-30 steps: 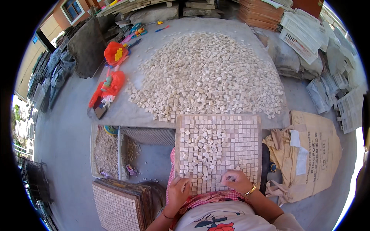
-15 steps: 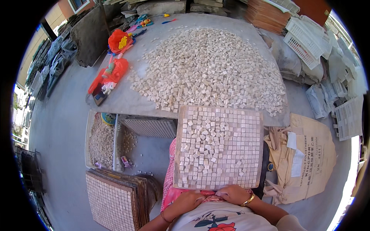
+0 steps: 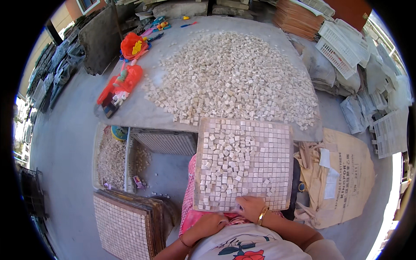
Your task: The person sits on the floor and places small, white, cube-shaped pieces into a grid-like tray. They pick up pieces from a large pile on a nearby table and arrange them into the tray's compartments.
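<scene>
A square board lies across my lap, gridded with small pale stone tiles. Many loose tiles are heaped over its left and middle part, and a few more lie near its lower right. My right hand rests over the board's near edge with curled fingers; what they hold, if anything, is hidden. On my lap, just below that edge, my left hand is closed against pink checked cloth. Its fingertips are out of sight.
Beyond the board, a big pile of stone cubes covers a grey table. Red bags with toys lie at its left. A white crate of tiles and stacked tile boards stand left; a tan sack lies right.
My right hand has risen from my lap onto the board's near edge, close to the lower tiles. My left hand stays at the cloth. The whole view has shifted slightly.
</scene>
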### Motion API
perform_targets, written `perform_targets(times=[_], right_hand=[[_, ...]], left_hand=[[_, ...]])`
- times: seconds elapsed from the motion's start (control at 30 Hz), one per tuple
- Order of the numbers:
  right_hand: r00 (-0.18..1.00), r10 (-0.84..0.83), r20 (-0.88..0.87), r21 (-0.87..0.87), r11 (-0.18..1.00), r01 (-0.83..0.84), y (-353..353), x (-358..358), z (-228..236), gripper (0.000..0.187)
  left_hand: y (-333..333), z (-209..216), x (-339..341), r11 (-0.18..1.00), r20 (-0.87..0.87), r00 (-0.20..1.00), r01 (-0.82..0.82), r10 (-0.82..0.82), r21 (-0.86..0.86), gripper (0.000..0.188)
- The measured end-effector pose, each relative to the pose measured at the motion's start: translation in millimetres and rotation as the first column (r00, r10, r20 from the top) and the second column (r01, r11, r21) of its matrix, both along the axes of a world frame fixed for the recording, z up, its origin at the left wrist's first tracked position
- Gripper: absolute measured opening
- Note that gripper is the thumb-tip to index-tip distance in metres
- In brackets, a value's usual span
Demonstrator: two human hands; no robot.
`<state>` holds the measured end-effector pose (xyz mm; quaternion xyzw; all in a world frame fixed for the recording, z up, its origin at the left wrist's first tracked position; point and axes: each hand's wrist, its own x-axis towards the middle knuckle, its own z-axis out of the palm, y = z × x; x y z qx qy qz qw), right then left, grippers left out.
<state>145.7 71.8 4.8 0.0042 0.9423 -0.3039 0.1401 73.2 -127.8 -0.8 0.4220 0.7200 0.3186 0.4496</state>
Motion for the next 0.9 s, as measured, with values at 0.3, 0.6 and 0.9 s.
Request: perform_targets(times=[0.3,0.6,0.9], right_hand=[[1.000,-0.021,-0.021,0.011,1.000,0.021,3.3,4.4,-7.1,0.027],[0.996,-0.077,-0.033,0.055,0.995,0.079,9.8,7.0,-12.3,0.025],[0.984,-0.153,-0.096,0.017,0.988,0.155,14.1,5.3,-3.2,0.028]], left_hand=[[-4.6,-6.2,3.7,0.994,0.020,0.997,-0.076,0.074,0.073,0.020],[-2.4,-8.7,1.0,0.992,0.072,0.994,-0.092,0.086,0.083,0.015],[-0.9,-5.5,2.2,0.992,0.005,0.994,-0.109,0.109,0.066,0.017]])
